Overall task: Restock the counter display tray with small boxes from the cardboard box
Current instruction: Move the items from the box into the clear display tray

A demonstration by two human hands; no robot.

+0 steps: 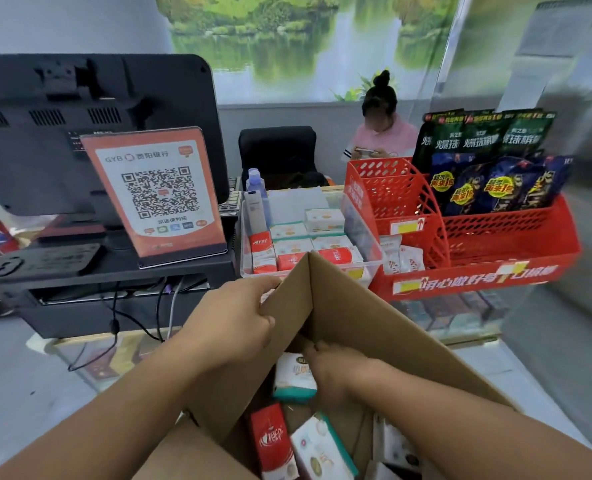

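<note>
Left hand [242,320] pinching corrugated cardboard box [367,323] flap; right hand [336,372] inside, grip unclear, beside glossy small boxes [294,375].

The tray [249,237] at 12 o'clock is screened along its near edge by the raised carton [350,306] corner. It is flanked at 9 o'clock by the sign [159,192] and at 3 o'clock by the red rack [478,251]. Open room is left only from above.

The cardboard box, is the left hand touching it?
Touching. The head view shows the left hand gripping the cardboard box flap, fingers wrapped over its edge.
</note>
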